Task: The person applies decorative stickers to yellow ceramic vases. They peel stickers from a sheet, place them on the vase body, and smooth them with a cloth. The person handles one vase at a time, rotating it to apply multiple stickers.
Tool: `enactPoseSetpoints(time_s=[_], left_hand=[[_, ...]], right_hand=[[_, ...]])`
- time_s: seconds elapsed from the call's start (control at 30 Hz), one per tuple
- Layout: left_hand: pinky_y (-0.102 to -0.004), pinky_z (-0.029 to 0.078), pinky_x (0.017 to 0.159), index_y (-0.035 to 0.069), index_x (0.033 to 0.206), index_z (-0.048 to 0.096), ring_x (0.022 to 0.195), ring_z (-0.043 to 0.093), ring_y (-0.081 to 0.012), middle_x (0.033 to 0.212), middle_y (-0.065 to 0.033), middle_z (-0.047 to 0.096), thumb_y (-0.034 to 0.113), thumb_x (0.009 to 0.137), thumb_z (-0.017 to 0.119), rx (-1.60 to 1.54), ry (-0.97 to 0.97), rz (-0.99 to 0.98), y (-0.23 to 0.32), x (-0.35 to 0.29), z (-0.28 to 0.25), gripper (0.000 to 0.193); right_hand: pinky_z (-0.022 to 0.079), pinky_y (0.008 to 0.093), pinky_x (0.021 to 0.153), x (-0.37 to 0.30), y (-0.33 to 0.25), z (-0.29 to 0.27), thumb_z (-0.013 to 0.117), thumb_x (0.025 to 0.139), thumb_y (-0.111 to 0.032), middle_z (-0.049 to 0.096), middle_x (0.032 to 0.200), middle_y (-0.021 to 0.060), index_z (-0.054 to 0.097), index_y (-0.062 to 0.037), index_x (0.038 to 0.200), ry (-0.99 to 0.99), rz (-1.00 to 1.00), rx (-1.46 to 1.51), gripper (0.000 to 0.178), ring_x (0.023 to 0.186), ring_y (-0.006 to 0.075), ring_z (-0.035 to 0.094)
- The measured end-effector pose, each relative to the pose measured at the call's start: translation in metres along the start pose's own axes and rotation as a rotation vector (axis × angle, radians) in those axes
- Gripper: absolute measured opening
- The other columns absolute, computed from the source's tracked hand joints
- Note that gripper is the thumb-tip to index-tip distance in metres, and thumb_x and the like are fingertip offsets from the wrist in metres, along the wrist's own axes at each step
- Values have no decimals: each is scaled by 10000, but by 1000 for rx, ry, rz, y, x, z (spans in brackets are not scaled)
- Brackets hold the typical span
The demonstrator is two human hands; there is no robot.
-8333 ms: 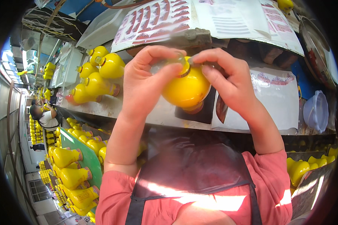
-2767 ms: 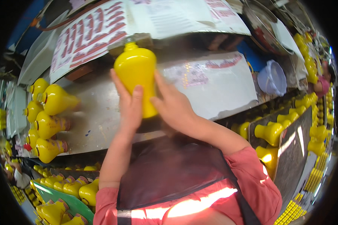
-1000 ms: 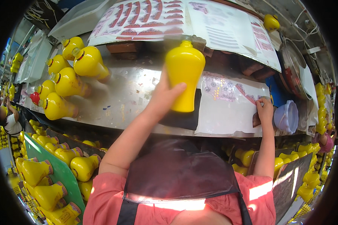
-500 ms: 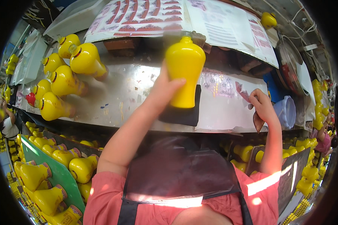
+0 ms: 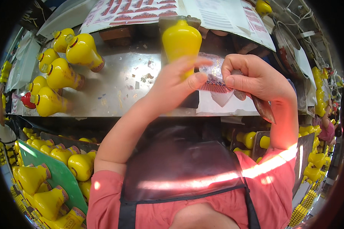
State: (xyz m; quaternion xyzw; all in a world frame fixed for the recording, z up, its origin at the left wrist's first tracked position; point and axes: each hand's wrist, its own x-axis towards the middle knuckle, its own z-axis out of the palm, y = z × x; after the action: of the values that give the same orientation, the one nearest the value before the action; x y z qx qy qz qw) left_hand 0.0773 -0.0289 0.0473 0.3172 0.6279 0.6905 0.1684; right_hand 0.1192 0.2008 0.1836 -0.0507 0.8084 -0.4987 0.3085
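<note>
A glossy yellow bottle (image 5: 181, 38) with a clear neck stands upright at the table's far edge. In front of it my left hand (image 5: 176, 84) holds nothing, its fingers stretched and apart, slightly blurred. Its thumb is right by the left end of a curved, red-patterned decal (image 5: 217, 86); whether they touch I cannot tell. Thumb and forefinger of my right hand (image 5: 254, 78) pinch the decal's right end. A brown, curved, flat piece (image 5: 264, 110) sticks out below that same hand, tucked in the other fingers. The bottle's lower part is hidden behind my left hand.
Several yellow bottles (image 5: 82, 51) stand at the table's left, beside a small red-topped thing (image 5: 28, 100). Sheets of printed decals (image 5: 141, 11) lie on a raised board at the back. Under the metal table (image 5: 122, 87), more yellow bottles sit by a green panel (image 5: 51, 175).
My left hand has let go of the bottle, which now stands farther back. My right hand has brought the decal from the right to the middle, close to my left hand.
</note>
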Motion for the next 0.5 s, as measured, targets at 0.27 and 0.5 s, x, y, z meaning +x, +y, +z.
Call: enactPoseSetpoints(time_s=[0.27, 0.5], left_hand=[[-218, 347, 570, 55, 958, 719, 671, 464, -21, 764, 66, 578, 270, 934, 771, -242, -107, -477, 19, -8, -7, 223], [-201, 364, 544, 42, 985, 755, 623, 511, -26, 812, 14, 683, 189, 918, 789, -265, 34, -446, 10, -12, -9, 166]], right_hand=[[375, 197, 389, 6, 43, 6, 621, 1042, -268, 597, 780, 12, 634, -54, 1150, 97, 10, 192, 239, 420, 75, 510], [415, 273, 308, 20, 69, 44, 765, 914, -246, 644, 639, 56, 692, -12, 1145, 143, 42, 376, 337, 330, 150, 562]])
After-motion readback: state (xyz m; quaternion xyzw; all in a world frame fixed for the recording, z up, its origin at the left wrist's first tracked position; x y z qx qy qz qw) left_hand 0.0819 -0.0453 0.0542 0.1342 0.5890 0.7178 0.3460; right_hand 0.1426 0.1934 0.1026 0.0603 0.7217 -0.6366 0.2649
